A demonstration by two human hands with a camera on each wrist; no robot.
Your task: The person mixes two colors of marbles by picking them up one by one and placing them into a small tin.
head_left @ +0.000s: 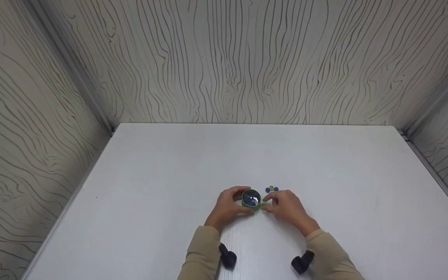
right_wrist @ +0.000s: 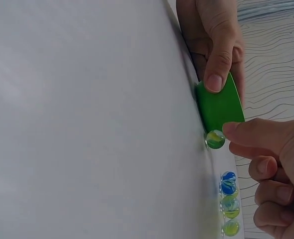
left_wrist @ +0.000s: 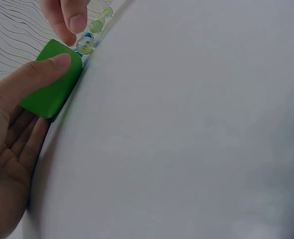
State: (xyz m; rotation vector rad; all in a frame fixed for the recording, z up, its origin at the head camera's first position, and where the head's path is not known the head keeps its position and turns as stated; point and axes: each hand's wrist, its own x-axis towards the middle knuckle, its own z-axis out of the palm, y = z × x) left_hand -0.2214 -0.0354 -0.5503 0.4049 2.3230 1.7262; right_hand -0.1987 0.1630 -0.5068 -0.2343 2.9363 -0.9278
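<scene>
My left hand (head_left: pixel 228 204) grips a small green cup (head_left: pixel 256 209) between thumb and fingers, its round opening facing up at the head camera. Bluish marbles (head_left: pixel 251 200) show inside. Beside the cup's right wall, a green-and-yellow glass marble (right_wrist: pixel 216 139) rests on the table. The thumb and index fingertips of my right hand (head_left: pixel 286 205) are right at this marble, slightly above it and a little apart in the right wrist view. The other right fingers (right_wrist: pixel 274 194) are bent in toward the palm. In the left wrist view, the left thumb (left_wrist: pixel 40 72) presses flat along the cup's side.
Behind the right hand lie a few loose glass marbles (head_left: pixel 271 188), blue and yellow-green, close together. The white table (head_left: pixel 161 163) reaches back to a panel wall (head_left: pixel 224 66) with a wood-grain print. Dark wrist cameras (head_left: pixel 228 259) stick out from both sleeves.
</scene>
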